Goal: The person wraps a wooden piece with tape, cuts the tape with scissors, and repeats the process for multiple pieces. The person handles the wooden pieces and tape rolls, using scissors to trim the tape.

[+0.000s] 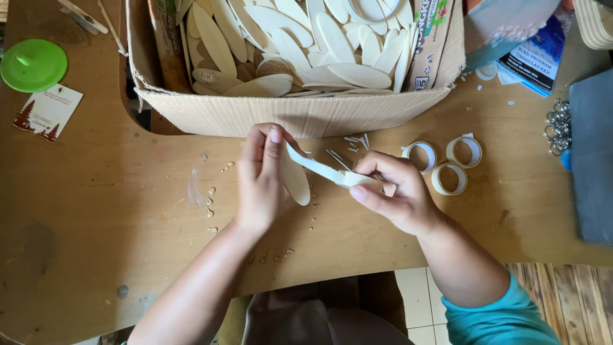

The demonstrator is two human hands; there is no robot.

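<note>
You work at a worn brown wooden table (96, 243), scuffed and dotted with small drops of dried glue near the middle of the frame. Pale floor tiles and wooden planks show at the lower right, past the table's edge.

Your left hand (263, 179), at centre frame, pinches a smooth, pale oval wooden piece (295, 182) between thumb and curled fingers, holding it on edge just above the table. Your right hand (393, 191), right of centre, has its fingers pressed together around a roll of white tape (359, 181); a flat strip of the tape (316, 166) stretches from it up to the fingertips of your left hand.

Across the upper middle of the frame sits a rough corrugated cardboard box (294, 115), heaped with more thin, oval wooden blanks (332, 45). Three small rolls of tape (450, 163) lie flat to the right of your right hand. At upper left sit a round green plastic lid (33, 64) and a white printed card (48, 112). A cluster of metal rings (559, 124) lies at the right edge.
</note>
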